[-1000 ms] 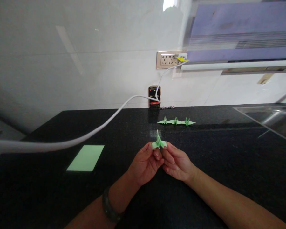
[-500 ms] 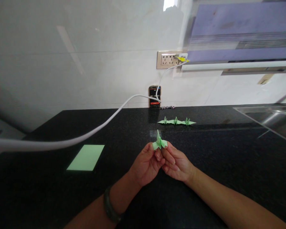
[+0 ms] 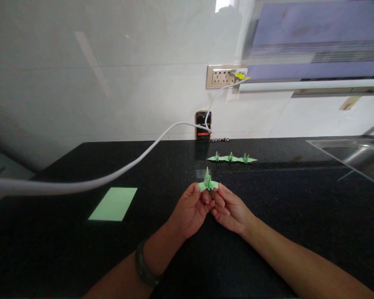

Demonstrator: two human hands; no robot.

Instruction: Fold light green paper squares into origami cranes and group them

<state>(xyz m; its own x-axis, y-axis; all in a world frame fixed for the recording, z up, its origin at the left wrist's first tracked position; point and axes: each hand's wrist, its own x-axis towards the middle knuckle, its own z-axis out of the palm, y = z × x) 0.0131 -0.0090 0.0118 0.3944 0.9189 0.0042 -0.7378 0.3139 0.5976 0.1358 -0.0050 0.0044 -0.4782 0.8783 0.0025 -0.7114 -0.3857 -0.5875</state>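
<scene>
Between my two hands is a light green paper crane (image 3: 208,182), held up above the dark counter with a pointed part standing upright. My left hand (image 3: 190,211) is closed, thumb and fingers pinching the crane's left wing. The right wing is gripped by my right hand (image 3: 232,208), also closed, its fingers curled underneath. Fingertips of both hands come close together below the crane's body and partly hide its underside. Beyond them, three folded green paper cranes (image 3: 230,158) stand side by side in a row, wings outstretched.
A flat stack or sheet of green paper (image 3: 114,204) lies on the black counter (image 3: 65,249) at left. A phone (image 3: 203,125) showing a timer leans against the wall. A white cable (image 3: 137,160) crosses from the left towards the wall socket (image 3: 221,77). A sink (image 3: 355,155) lies at right.
The crane's wings are spread slightly wider and flatter, with both hands still holding them. The whole view has shifted a little.
</scene>
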